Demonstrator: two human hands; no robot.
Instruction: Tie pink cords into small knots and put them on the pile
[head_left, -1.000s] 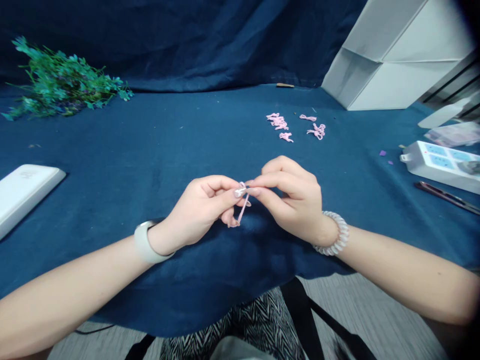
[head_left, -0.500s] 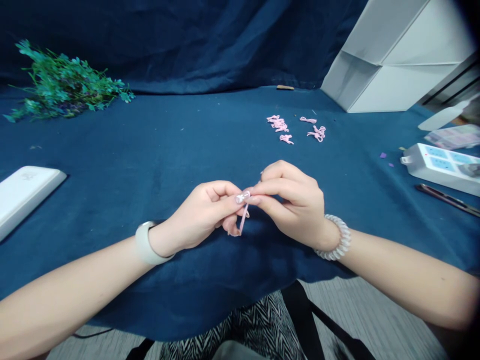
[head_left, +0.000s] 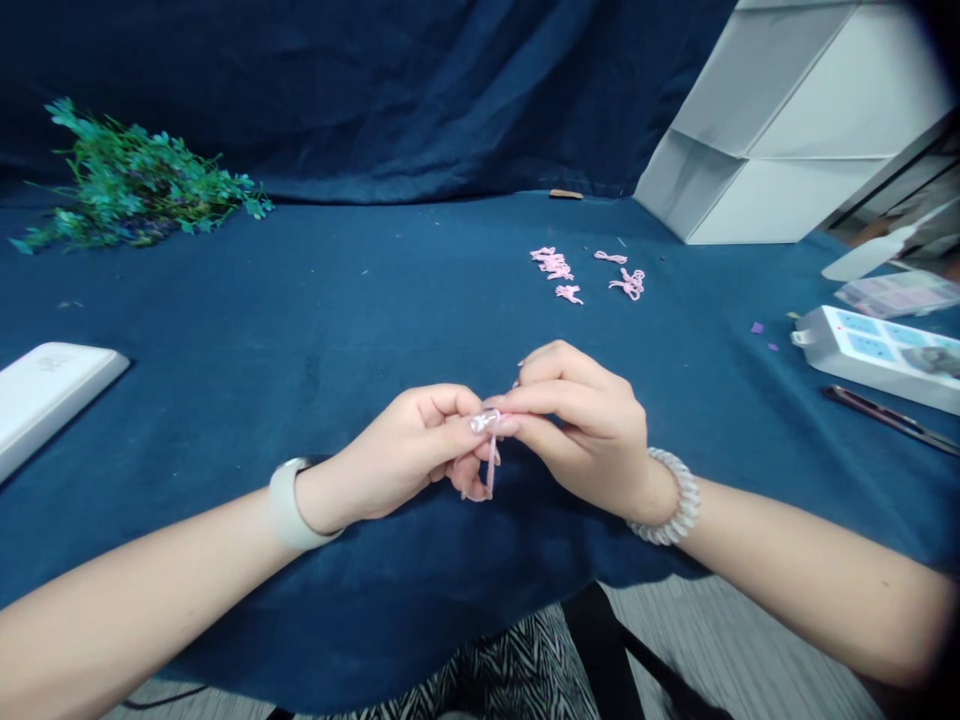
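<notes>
A thin pink cord [head_left: 492,468] hangs in a small loop below the meeting fingertips. My left hand [head_left: 427,440] pinches it between thumb and forefinger, with the lower fingers curled near the loop. My right hand [head_left: 585,420] touches the left fingertips and pinches the cord at the same spot; the fingertips partly hide what lies between them. Beyond the hands, several small pink cord pieces rest on the blue cloth, among them a knotted one [head_left: 628,284], a short loop [head_left: 610,257] and a small bundle [head_left: 569,294].
Green artificial plants [head_left: 150,185] lie at the back left, and a white box-shaped device [head_left: 56,395] at the left edge. At the right are white shelving boxes [head_left: 780,200], a power strip [head_left: 870,350], dark tweezers [head_left: 885,415] and a clear case [head_left: 896,292].
The camera view has tilted up slightly, so hands and table items appear lower. Both hands keep their pinch; the cord loop hangs a little more upright.
</notes>
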